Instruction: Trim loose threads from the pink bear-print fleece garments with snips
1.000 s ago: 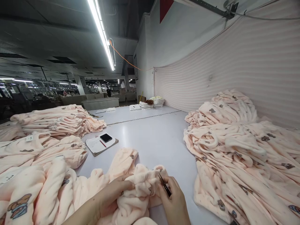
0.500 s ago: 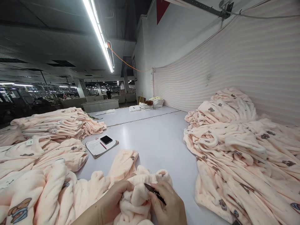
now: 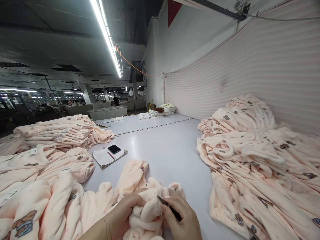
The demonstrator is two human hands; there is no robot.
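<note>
Bunched pale pink fleece fabric (image 3: 147,216) lies at the bottom centre, at the near edge of the table. My left hand (image 3: 125,208) pinches it from the left, thumb on top. My right hand (image 3: 182,216) is closed around a small dark pointed tool (image 3: 171,207), whose tip points up and left at the fabric's folds. The fingertips of my right hand are close beside the fabric. More of the same fleece (image 3: 133,176) rises just beyond my left hand.
Pink fleece garments are piled at left (image 3: 57,133) and right (image 3: 252,160). A notebook (image 3: 102,158) carries a phone (image 3: 114,149) and a red pen (image 3: 111,155). White folded stacks (image 3: 168,109) stand at the far end of the table (image 3: 160,140). A person (image 3: 116,100) is in the distance.
The tool's tip has shifted slightly right, and the tool lies a little differently in my right hand. Both hands sit slightly further right in view, still on the fabric and tool.
</note>
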